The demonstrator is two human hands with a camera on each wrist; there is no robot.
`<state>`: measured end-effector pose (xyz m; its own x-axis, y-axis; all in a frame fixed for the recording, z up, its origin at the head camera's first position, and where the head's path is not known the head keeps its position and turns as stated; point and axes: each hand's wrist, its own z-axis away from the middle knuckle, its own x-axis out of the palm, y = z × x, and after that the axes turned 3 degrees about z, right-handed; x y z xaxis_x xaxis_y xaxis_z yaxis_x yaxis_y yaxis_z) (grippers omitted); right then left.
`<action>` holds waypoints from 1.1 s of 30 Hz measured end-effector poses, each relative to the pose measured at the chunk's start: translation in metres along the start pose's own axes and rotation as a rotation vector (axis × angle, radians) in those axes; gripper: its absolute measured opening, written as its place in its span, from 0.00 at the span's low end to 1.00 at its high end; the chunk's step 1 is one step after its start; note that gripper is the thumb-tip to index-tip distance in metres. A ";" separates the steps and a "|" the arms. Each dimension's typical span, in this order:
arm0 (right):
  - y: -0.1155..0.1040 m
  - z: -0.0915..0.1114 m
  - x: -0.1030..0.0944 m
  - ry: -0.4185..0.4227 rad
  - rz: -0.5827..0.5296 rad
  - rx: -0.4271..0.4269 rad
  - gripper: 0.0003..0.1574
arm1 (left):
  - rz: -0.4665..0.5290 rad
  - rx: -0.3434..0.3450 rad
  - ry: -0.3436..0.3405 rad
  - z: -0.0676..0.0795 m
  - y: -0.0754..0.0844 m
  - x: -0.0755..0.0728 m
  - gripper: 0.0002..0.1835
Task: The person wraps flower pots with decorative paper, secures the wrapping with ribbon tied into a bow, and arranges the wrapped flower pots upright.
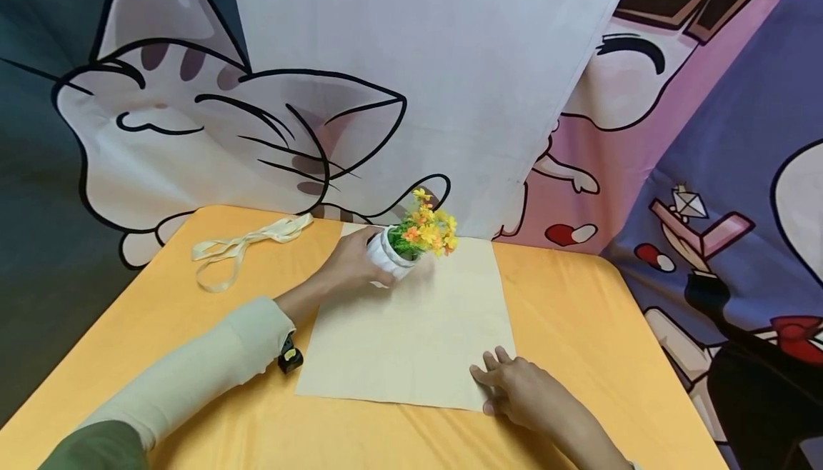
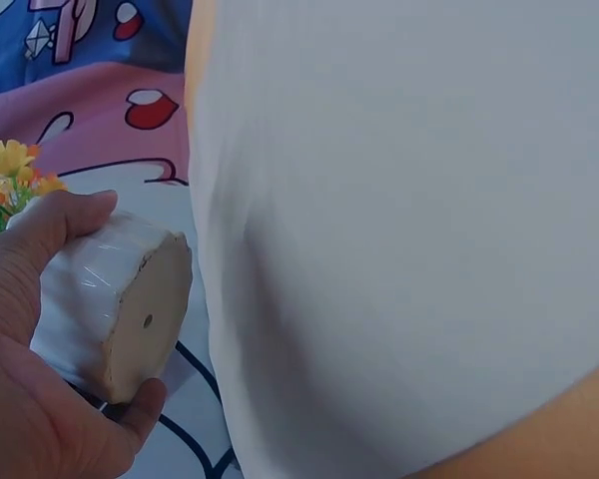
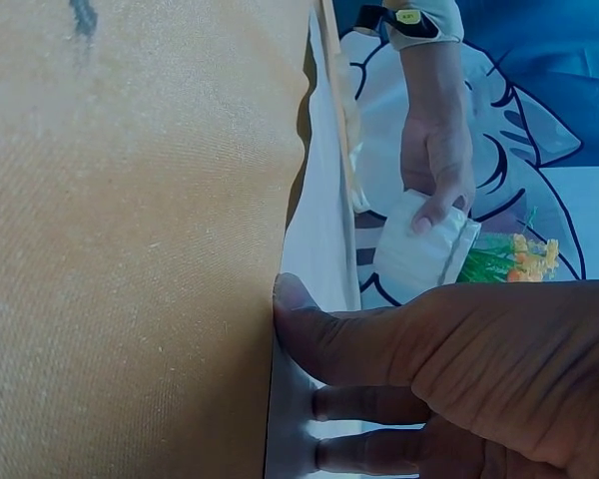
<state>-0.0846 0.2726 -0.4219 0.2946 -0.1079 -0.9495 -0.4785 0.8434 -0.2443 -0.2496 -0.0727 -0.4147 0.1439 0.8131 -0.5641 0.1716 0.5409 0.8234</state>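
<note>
My left hand (image 1: 357,258) grips a small white flowerpot (image 1: 389,256) over the far part of a cream sheet (image 1: 418,341). The pot tips to the right, its yellow and orange artificial flowers (image 1: 429,231) leaning that way. In the left wrist view, thumb and fingers wrap round the pot (image 2: 90,289), and its pale underside with a small hole shows. At the sheet's near right corner lies my right hand (image 1: 524,388), fingers spread and loosely bent. Seen from the right wrist, the thumb (image 3: 329,334) meets the sheet's edge and the other fingertips rest on the sheet.
A loosely bunched cream ribbon (image 1: 247,245) lies at the far left of the yellow-covered table (image 1: 257,420). Behind the table's far edge hangs a cartoon-printed cloth (image 1: 450,84) with a cat on it. A dark wrist camera (image 1: 290,356) is strapped by the left sleeve.
</note>
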 end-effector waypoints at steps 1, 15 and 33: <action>0.000 0.000 0.000 0.001 0.001 0.000 0.34 | 0.005 0.003 -0.001 0.000 0.001 0.001 0.55; 0.001 -0.001 0.001 -0.013 0.009 0.008 0.32 | 0.077 0.047 -0.039 -0.003 0.020 0.032 0.51; 0.002 0.001 -0.001 0.002 0.034 -0.034 0.36 | 0.000 0.139 -0.136 -0.010 0.041 0.079 0.53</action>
<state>-0.0851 0.2743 -0.4216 0.2767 -0.0806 -0.9576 -0.5158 0.8283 -0.2187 -0.2412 0.0161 -0.4244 0.2724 0.7718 -0.5746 0.3035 0.4978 0.8125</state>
